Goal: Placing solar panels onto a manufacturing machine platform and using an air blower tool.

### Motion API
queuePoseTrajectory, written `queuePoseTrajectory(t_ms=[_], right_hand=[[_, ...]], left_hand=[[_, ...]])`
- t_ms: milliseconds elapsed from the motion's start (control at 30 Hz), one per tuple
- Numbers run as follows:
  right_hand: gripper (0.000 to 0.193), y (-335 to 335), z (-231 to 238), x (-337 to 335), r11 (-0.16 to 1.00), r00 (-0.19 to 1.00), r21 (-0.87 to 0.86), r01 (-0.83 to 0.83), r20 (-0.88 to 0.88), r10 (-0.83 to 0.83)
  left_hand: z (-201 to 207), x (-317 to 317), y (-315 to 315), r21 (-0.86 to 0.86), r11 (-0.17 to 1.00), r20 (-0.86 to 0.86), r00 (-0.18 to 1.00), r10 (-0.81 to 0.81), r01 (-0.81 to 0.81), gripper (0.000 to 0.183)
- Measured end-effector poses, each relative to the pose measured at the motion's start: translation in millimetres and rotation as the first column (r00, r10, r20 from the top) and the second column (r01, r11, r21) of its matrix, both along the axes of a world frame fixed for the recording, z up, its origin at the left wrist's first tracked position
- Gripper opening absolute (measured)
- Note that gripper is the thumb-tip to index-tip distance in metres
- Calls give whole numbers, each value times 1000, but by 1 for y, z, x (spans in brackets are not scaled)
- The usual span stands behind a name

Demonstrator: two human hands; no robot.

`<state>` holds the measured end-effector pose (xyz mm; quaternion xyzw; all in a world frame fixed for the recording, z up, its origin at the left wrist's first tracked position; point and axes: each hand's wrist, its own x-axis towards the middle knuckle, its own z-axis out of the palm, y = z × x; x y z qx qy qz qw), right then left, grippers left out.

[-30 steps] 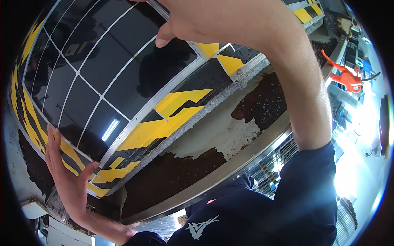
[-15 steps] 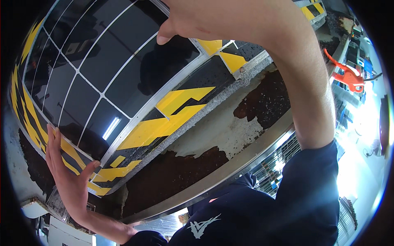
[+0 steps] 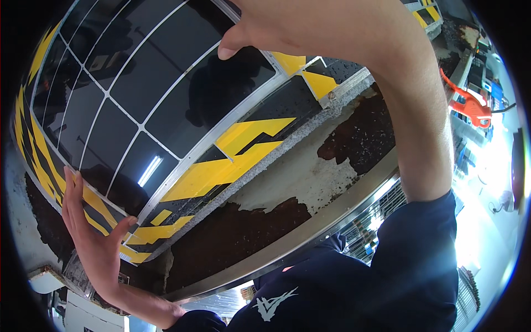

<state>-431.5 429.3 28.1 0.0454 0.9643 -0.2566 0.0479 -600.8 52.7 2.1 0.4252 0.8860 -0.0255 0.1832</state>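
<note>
Glossy black rectangular panels (image 3: 128, 119) are laid out in rows, split by thin white lines and bordered by a pale straight frame edge (image 3: 207, 145). My left hand (image 3: 95, 238) lies along the near left corner, fingers stretched upward against the frame edge and thumb spread to the corner. Across the top reaches my right hand (image 3: 271, 25); its thumb is extended over the panels at the right side, and its other fingers are cut off by the picture's upper rim. I see nothing held in my left hand.
Yellow and black striped tape (image 3: 221, 171) covers the grey-edged slab around the panels. Beyond it lies a worn surface (image 3: 276, 191) with dark brown patches, bounded by a metal rail (image 3: 287, 249) close to my body. An orange spray-gun-shaped tool (image 3: 473, 108) hangs at the right.
My right hand and the near right side of the panel grid have shifted very slightly rightward in the picture. My left hand stays almost exactly where it was, at the corner.
</note>
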Motion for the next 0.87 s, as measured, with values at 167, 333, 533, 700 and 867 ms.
queuePoseTrajectory(t_ms=[167,333,533,700,867], right_hand=[[53,2,13,-9,996,970,-63,67,238,-50],[64,5,-24,-13,996,998,59,-68,12,68],[78,-28,7,-28,948,962,317,-8,262,-80],[76,-9,-15,-27,934,976,348,-84,216,8],[76,50,-57,-13,929,981,330,-171,141,130]], left_hand=[[0,0,1,3,1000,-11,1000,-1,2,103],[3,3,11,41,999,26,1000,8,-9,105],[5,0,7,119,993,15,1000,-15,13,101],[2,-4,-2,158,987,40,999,9,-15,96],[-6,-1,-9,179,984,-5,1000,22,-20,84]])
